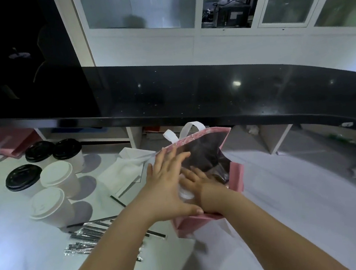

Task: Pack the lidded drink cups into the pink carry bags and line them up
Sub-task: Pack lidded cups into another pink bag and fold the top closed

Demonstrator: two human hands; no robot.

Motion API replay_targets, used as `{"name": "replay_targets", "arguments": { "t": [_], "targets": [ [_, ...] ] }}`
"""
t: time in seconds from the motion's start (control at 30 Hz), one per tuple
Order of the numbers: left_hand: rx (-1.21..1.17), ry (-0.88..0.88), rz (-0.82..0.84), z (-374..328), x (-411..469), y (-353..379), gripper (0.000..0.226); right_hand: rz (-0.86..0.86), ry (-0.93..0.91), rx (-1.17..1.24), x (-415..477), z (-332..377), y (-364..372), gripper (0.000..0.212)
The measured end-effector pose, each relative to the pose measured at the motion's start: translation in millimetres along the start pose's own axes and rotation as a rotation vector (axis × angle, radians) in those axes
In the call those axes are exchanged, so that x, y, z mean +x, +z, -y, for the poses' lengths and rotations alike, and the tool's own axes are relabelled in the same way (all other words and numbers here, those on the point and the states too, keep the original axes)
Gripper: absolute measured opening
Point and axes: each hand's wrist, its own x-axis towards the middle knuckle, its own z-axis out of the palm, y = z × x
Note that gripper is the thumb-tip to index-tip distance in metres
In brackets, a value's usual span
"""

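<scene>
Cup (186, 194) with a white lid sat inside the pink carry bag (238, 179), which stood upright on the white surface (297, 188), right of centre.

The left hand (169, 185) lay against the bag's left rim, its fingers straight and spread; the right hand (201, 182) reached into the opening, fingers loosely spread over the lid and pinching nothing. At the left stood three black-lidded cups (23, 177) and two white-lidded cups (55, 173), with wrapped straws (88, 232) nearer and a second pink bag (10, 144) lying flat at the far left.

Bagged cup (185, 195) largely hidden
</scene>
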Motion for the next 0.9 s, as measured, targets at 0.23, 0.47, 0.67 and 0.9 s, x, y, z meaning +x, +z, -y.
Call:
{"name": "replay_targets", "arguments": {
  "t": [0.23, 0.47, 0.67, 0.9],
  "targets": [
    [-0.010, -0.030, -0.043, 3.4, -1.1, 4.8, 0.118, 0.142, -0.038, -0.067, 5.1, 3.4, 9.5, 0.059],
    [0.030, -0.106, -0.251, 7.5, 1.0, -10.3, 0.084, -0.112, -0.006, 0.046, 3.1, -0.6, -47.3, 0.068],
    [0.149, -0.247, -0.559, 42.1, 8.3, -44.1, 0.051, -0.432, -0.043, 0.031, 4.8, 31.8, -118.3, 0.052],
    [0.287, -0.579, -0.594, 110.4, -41.1, -69.6, 0.048, -0.468, -0.280, 0.000, 60.0, 131.6, -112.5, 0.048]
  ]
}}
